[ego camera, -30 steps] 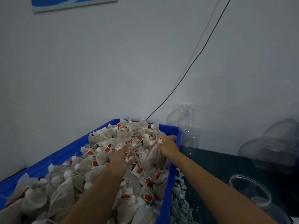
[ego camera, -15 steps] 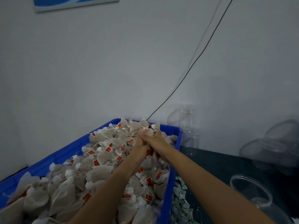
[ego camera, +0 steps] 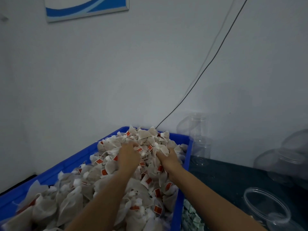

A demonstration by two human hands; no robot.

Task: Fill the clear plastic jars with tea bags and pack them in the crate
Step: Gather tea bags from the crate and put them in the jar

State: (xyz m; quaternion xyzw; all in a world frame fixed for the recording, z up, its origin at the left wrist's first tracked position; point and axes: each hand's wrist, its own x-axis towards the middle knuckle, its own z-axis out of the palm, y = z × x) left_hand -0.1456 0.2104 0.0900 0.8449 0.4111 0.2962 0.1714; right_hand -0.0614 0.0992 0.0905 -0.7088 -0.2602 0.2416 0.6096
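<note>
Where they met before, left hand [ego camera: 128, 157], right hand [ego camera: 168, 160] apart, grasping tea bags [ego camera: 106, 165].

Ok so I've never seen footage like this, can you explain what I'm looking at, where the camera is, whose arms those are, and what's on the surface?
There is no machine here. The camera sits on a person's head and looks forward and down, so the two bare arms reaching in from the bottom are that person's own.

Both hands are in a blue crate heaped with tea bags, small pale pouches with strings and orange tags. The left hand is dug into the pile, its fingers buried among the bags. The right hand has its fingers curled around a clump of bags near the crate's right side.

To the right, on a dark table, stand empty clear plastic jars, and one open jar is close to the person. A dark cable runs down the pale wall behind.
</note>
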